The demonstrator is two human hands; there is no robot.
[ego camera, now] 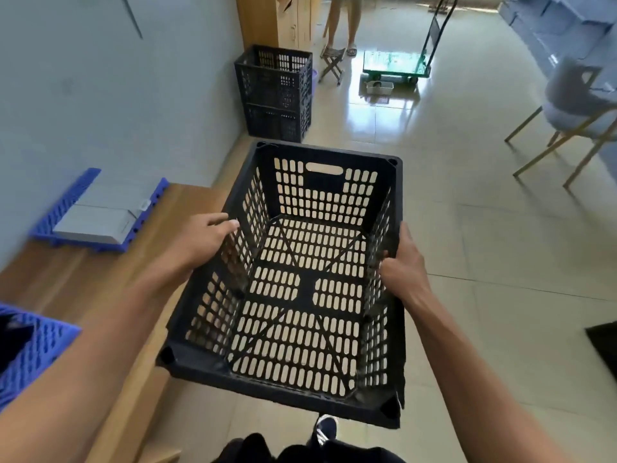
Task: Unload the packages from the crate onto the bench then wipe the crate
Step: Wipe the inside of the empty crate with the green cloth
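The black slotted crate [300, 279] is empty and held above the floor beside the wooden bench's [100, 279] right edge; a grey package [96, 222] lies near its far-left corner.

No text, label, brand, number or sign can be read anywhere in the head view. The grey flat package [96, 218] lying in the blue tray [56, 212] on the surface at the left carries a small white tag at its far right corner, but the tag is too small and blurred to make out any writing. The black slotted crate [300, 406] bears no visible marking on its walls or floor. The green platform trolley [390, 63] at the far end of the floor shows only glare on its deck.
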